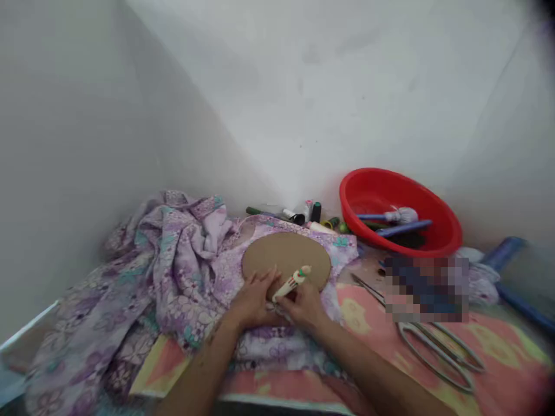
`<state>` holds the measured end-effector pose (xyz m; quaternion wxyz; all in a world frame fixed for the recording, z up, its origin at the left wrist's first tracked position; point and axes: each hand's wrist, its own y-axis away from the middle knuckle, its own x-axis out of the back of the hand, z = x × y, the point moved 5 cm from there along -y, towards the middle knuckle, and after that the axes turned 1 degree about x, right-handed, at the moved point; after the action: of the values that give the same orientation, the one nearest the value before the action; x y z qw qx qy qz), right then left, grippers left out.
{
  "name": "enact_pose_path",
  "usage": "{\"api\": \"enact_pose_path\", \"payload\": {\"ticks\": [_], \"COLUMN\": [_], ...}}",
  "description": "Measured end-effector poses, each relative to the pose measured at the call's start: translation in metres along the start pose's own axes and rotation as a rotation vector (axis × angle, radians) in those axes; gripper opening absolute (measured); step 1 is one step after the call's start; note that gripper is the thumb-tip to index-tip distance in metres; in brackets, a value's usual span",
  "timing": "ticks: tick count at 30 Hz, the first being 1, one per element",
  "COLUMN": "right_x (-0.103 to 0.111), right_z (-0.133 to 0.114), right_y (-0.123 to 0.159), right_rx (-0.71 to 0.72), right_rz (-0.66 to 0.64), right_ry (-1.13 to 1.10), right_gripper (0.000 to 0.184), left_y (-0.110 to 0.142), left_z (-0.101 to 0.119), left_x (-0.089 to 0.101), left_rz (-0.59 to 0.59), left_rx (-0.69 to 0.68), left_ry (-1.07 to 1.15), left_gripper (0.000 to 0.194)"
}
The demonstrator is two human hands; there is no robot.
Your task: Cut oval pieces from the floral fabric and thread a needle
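A brown oval cardboard piece [286,254] lies on purple floral fabric [182,289]. My left hand [255,297] rests over the oval's near left edge, its fingers stretched out and pressing on it. My right hand [306,306] grips a thick cream pen [291,283] with green and red marks, slanted up to the right. The pen's lower end is beside my left hand, near the lower edge of the cardboard. Fingers partly hide the tip, so I cannot tell whether it touches the fabric.
At the right, large metal scissors [433,352] lie on a pink and yellow cloth [498,346]. A red basin [401,248] holding tools stands behind. Several thread spools [316,212] lie along the back by the white wall [325,104]. Bunched fabric fills the left side.
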<state>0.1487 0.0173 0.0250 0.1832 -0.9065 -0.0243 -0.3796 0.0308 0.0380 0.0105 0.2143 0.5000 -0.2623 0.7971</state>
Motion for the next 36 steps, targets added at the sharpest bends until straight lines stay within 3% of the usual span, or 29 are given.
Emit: {"api": "enact_pose_path", "payload": {"ticks": [11,21,30,36], "right_x": [-0.002,-0.011,-0.003,0.013], "right_z": [-0.007,-0.019,-0.012,-0.001], "right_y": [0.0,0.0,0.006,0.011], "right_rx": [-0.036,0.129,0.123,0.068], "right_rz": [-0.022,-0.093,-0.04,0.004], "right_ry": [0.265,0.466,0.468,0.444], "right_gripper": [0.021,0.025,0.021,0.017], "left_y": [0.001,-0.001,0.0,-0.001], "left_z": [-0.002,-0.002,0.0,0.0], "left_x": [-0.003,-0.007,-0.005,-0.004], "left_rz": [0.024,-0.044,-0.056,-0.102], "left_rx": [0.009,-0.008,-0.037,-0.027], "left_ry": [-0.009,-0.05,-0.072,-0.072], "left_gripper": [0.106,0.091,0.082,0.093]}}
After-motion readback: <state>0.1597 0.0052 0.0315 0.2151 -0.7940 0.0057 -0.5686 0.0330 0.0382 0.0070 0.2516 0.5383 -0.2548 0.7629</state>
